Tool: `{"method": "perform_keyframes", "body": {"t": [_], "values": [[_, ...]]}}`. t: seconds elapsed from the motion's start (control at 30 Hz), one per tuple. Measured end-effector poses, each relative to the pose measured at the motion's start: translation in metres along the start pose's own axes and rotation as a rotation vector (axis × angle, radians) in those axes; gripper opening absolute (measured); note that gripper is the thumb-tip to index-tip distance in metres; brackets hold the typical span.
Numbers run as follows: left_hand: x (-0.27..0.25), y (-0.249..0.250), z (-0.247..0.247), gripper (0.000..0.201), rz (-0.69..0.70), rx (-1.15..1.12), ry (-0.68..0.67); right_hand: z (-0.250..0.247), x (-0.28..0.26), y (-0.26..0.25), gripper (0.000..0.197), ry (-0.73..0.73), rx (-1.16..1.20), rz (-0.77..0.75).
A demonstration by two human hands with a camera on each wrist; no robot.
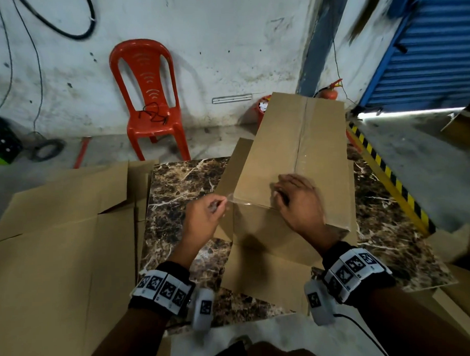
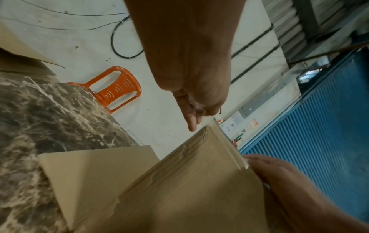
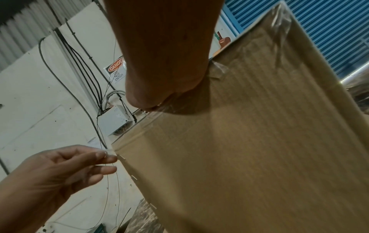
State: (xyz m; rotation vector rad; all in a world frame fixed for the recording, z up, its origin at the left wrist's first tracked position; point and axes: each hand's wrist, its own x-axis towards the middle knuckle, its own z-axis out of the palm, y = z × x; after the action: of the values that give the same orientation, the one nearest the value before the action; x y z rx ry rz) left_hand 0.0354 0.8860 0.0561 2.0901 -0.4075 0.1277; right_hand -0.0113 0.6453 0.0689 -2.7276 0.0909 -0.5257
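- The cardboard box stood upright on the right half of the marble-patterned table, and its top rose past the table's far edge in the head view.
- An open flap lay flat from the box's base toward the table's near edge. Another flap stood out on the box's left side.
- A taped seam ran down the middle of the box top, from the far edge toward the near one.
- The left hand pinched the loose end of the clear tape between thumb and fingertips, just off the box's near left corner. The strip was stretched along the near top edge.
- The right hand pressed on the tape at that same near edge, right of the middle. Blur hid whether its fingers were straight or curled.
- Bare marble lay open left of the box, under the left hand, as far as the table's left edge. A narrower bare strip ran along the right edge.
- Flat cardboard sheets butted against the table's left edge.
- Beyond the far edge stood a red chair against the wall, well apart from the box.
- A yellow-and-black striped line ran on the floor past the table's right edge.
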Motion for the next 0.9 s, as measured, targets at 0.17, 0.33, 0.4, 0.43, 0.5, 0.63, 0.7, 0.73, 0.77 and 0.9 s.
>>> {"method": "perform_keyframes", "body": {"t": [0.17, 0.33, 0.4, 0.43, 0.5, 0.63, 0.7, 0.73, 0.77, 0.9], "values": [[0.009, 0.025, -0.018, 0.013, 0.04, -0.107, -0.064, 0.001, -0.001, 0.005, 0.039, -0.019, 0.137, -0.008], [0.028, 0.077, -0.016, 0.011, 0.186, -0.193, -0.145, -0.004, -0.003, 0.008, 0.042, -0.039, 0.341, -0.125], [0.039, 0.09, -0.006, 0.01, 0.13, -0.299, -0.206, -0.01, -0.003, 0.004, 0.041, -0.01, 0.482, -0.102], [0.043, 0.095, -0.003, 0.01, 0.1, -0.344, -0.242, -0.013, -0.003, 0.003, 0.037, 0.004, 0.57, -0.071], [0.052, 0.1, 0.001, 0.012, 0.04, -0.402, -0.333, -0.02, -0.002, 0.002, 0.02, -0.01, 0.775, 0.017], [0.068, 0.089, -0.006, 0.019, -0.042, -0.333, -0.47, -0.034, -0.003, 0.007, 0.022, -0.009, 1.142, 0.384], [0.072, 0.077, -0.002, 0.024, -0.059, -0.29, -0.495, -0.038, -0.003, 0.007, 0.017, 0.019, 1.211, 0.468], [0.073, 0.072, 0.003, 0.026, -0.058, -0.254, -0.484, -0.039, -0.003, 0.006, 0.017, 0.033, 1.221, 0.465], [0.072, 0.07, 0.011, 0.029, -0.036, -0.205, -0.472, -0.04, -0.002, 0.005, 0.021, 0.043, 1.232, 0.46], [0.064, 0.064, 0.049, 0.038, 0.225, 0.007, -0.457, -0.039, -0.003, 0.008, 0.04, 0.074, 1.237, 0.423]]}}
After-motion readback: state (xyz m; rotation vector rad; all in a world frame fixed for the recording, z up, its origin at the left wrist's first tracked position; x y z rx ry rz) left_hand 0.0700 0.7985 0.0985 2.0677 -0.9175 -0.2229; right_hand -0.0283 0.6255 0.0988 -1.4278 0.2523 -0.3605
